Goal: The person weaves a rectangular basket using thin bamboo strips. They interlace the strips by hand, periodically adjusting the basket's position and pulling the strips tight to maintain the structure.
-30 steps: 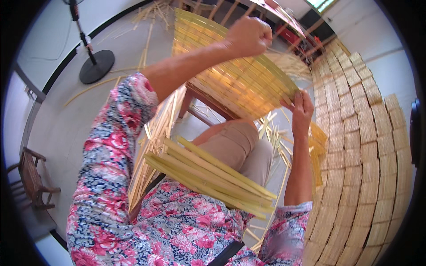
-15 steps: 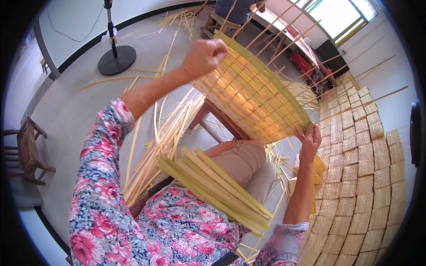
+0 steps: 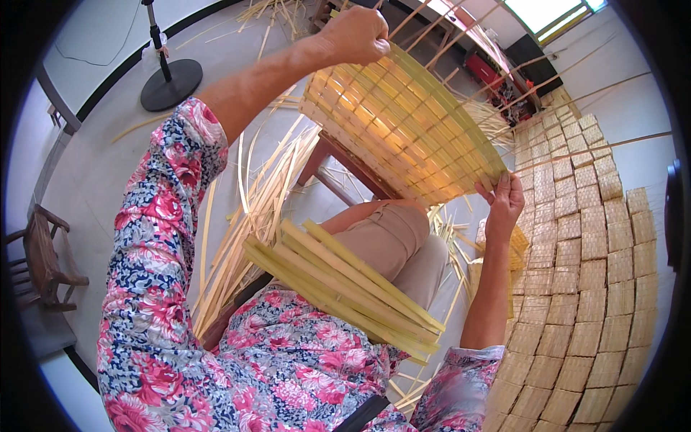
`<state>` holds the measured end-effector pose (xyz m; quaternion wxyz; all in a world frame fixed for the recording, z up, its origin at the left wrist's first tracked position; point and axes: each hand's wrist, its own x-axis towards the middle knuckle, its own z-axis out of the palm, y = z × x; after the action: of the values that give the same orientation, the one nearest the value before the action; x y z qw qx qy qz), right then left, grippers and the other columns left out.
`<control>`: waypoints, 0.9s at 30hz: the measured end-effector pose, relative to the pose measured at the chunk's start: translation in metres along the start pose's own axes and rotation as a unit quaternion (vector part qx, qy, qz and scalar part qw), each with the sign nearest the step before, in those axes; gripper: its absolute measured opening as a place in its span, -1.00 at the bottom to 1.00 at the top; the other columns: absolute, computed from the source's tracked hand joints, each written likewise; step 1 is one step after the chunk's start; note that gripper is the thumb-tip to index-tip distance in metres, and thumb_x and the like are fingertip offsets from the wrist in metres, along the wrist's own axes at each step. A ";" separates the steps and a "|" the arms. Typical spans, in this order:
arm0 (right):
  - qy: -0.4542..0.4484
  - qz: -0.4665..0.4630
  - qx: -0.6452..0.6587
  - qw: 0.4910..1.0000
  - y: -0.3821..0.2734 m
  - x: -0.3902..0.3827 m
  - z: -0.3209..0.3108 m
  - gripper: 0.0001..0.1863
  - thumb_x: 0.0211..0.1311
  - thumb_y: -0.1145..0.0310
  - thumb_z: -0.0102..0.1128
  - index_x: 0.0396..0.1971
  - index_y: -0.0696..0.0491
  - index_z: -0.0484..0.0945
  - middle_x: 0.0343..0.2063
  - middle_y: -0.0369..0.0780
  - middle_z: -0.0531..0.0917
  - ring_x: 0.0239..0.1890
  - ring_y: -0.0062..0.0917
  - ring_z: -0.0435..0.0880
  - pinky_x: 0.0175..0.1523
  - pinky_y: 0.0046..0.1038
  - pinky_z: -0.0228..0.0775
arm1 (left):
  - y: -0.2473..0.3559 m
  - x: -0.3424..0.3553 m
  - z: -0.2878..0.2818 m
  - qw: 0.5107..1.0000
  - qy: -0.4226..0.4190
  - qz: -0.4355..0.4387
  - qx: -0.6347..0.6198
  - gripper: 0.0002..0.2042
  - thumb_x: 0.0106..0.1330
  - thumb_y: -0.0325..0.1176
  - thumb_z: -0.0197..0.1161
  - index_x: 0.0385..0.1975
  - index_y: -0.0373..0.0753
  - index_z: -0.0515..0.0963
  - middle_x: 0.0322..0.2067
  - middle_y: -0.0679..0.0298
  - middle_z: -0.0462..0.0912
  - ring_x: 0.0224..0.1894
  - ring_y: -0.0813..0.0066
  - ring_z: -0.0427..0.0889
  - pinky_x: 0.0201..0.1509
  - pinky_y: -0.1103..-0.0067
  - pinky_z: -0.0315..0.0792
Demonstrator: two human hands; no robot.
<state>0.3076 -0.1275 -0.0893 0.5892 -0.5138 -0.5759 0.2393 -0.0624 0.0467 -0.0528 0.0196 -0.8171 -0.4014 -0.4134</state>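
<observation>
A basket-like piece of woven yellow bamboo (image 3: 403, 122) is tilted up in front of me, with a greenish strip (image 3: 450, 97) along its upper edge and long thin stakes (image 3: 597, 151) sticking out past it. My left hand (image 3: 358, 36) is closed in a fist at its upper left corner; what the fingers hold is hidden. At the strip's lower right end, my right hand (image 3: 504, 205) pinches it between thumb and fingers. A bundle of flat green bamboo strips (image 3: 345, 288) lies across my lap.
Under the woven piece stands a brown wooden stool (image 3: 317, 162). Loose pale strips (image 3: 245, 230) cover the floor to its left. Stacked woven panels (image 3: 576, 288) line the right side. A black round stand base (image 3: 171, 84) and a wooden chair (image 3: 47, 259) are at left.
My left hand has moved up and slightly right along the piece's corner. The woven piece and my right hand sit higher in view, and the background has shifted as my head tilted.
</observation>
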 end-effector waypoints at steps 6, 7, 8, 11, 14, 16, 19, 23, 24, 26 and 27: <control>0.008 0.002 0.003 1.000 -0.003 -0.002 0.001 -0.76 0.50 0.28 -0.05 -0.21 0.13 0.52 -0.33 -0.34 0.54 -0.30 -0.70 0.60 -0.22 -0.55 0.67 | 0.017 -0.003 -0.015 0.987 -0.068 -0.078 -0.125 -0.82 0.21 -0.45 0.09 -0.54 -0.37 0.60 -0.68 0.21 0.63 -0.63 0.56 0.66 -0.51 0.61 0.54; 0.006 0.001 0.005 1.000 0.000 0.000 0.000 -0.76 0.50 0.28 -0.05 -0.20 0.14 0.52 -0.32 -0.32 0.56 -0.30 -0.69 0.61 -0.23 -0.55 0.67 | 0.017 -0.004 -0.017 0.986 -0.067 -0.080 -0.134 -0.82 0.21 -0.45 0.09 -0.53 -0.37 0.60 -0.68 0.20 0.63 -0.62 0.55 0.66 -0.51 0.60 0.54; 0.004 0.000 0.008 1.000 0.001 0.001 -0.001 -0.76 0.50 0.28 -0.05 -0.20 0.14 0.52 -0.31 -0.31 0.57 -0.29 -0.68 0.62 -0.24 -0.55 0.67 | 0.017 -0.004 -0.018 0.984 -0.066 -0.081 -0.144 -0.82 0.21 -0.45 0.09 -0.53 -0.38 0.60 -0.68 0.19 0.63 -0.62 0.55 0.66 -0.51 0.60 0.54; 0.004 -0.014 -0.010 1.000 0.000 0.001 0.000 -0.75 0.50 0.28 -0.06 -0.20 0.14 0.52 -0.33 -0.32 0.56 -0.31 -0.70 0.61 -0.26 -0.56 0.67 | 0.014 -0.004 -0.016 0.986 -0.053 -0.075 -0.143 -0.82 0.15 -0.43 0.10 -0.55 -0.35 0.62 -0.67 0.13 0.63 -0.58 0.42 0.67 -0.44 0.52 0.54; 0.017 -0.023 -0.019 0.999 0.003 0.003 0.003 -0.76 0.50 0.29 -0.05 -0.22 0.14 0.52 -0.32 -0.32 0.56 -0.32 -0.71 0.59 -0.26 -0.55 0.66 | 0.001 -0.006 -0.004 0.997 0.025 -0.001 -0.070 -0.82 0.11 -0.33 0.18 -0.43 -0.26 0.67 -0.66 0.09 0.63 -0.52 0.20 0.67 -0.34 0.38 0.53; 0.051 -0.023 -0.026 0.998 0.006 0.006 -0.001 -0.76 0.49 0.29 -0.05 -0.22 0.14 0.52 -0.32 -0.32 0.55 -0.33 -0.71 0.57 -0.26 -0.55 0.66 | 0.004 -0.015 0.005 0.993 0.080 0.018 -0.079 -0.79 0.15 -0.34 0.21 -0.26 -0.27 0.63 -0.64 0.10 0.63 -0.52 0.17 0.66 -0.35 0.37 0.52; 0.070 -0.025 -0.031 0.997 0.012 0.013 -0.013 -0.78 0.49 0.28 -0.03 -0.19 0.12 0.51 -0.29 -0.31 0.56 -0.29 -0.69 0.58 -0.25 -0.53 0.66 | 0.010 -0.044 0.011 0.983 0.114 0.042 -0.136 -0.61 0.25 -0.37 0.29 0.07 -0.28 0.45 -0.48 0.09 0.67 -0.44 0.23 0.70 -0.36 0.45 0.54; 0.064 -0.012 -0.018 0.998 0.015 0.014 -0.022 -0.78 0.48 0.26 -0.01 -0.05 0.07 0.46 -0.20 -0.27 0.56 -0.19 -0.61 0.61 -0.23 -0.49 0.66 | -0.007 -0.091 0.025 0.988 0.106 0.061 -0.091 -0.76 0.25 -0.40 0.29 -0.11 -0.29 0.54 -0.39 0.08 0.69 -0.39 0.24 0.71 -0.32 0.45 0.55; 0.060 -0.011 -0.013 0.998 0.014 0.014 -0.024 -0.75 0.48 0.25 0.00 0.00 0.06 0.44 -0.19 -0.26 0.56 -0.17 -0.60 0.60 -0.23 -0.49 0.66 | -0.010 -0.097 0.025 0.992 0.093 0.055 -0.069 -0.80 0.25 -0.40 0.28 -0.16 -0.29 0.56 -0.37 0.09 0.69 -0.38 0.24 0.71 -0.31 0.46 0.55; 0.073 -0.011 -0.056 0.996 0.015 0.005 -0.036 -0.69 0.47 0.23 0.00 0.09 0.05 0.39 -0.14 -0.23 0.55 -0.09 -0.55 0.58 -0.20 -0.48 0.64 | -0.009 -0.104 0.021 0.990 0.098 0.017 -0.098 -0.85 0.24 -0.40 0.27 -0.25 -0.28 0.59 -0.39 0.10 0.69 -0.36 0.23 0.71 -0.29 0.45 0.55; 0.079 -0.010 -0.079 0.994 0.014 0.002 -0.046 -0.65 0.47 0.22 0.00 0.13 0.05 0.36 -0.12 -0.22 0.55 -0.05 -0.53 0.57 -0.18 -0.47 0.63 | -0.008 -0.105 0.018 0.989 0.099 -0.002 -0.114 -0.88 0.23 -0.40 0.26 -0.29 -0.27 0.60 -0.40 0.10 0.69 -0.36 0.23 0.71 -0.28 0.45 0.55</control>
<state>0.3547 -0.1356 -0.0917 0.5932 -0.5699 -0.5496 0.1457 -0.0914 -0.0080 -0.1395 -0.0343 -0.7681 -0.3494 -0.5355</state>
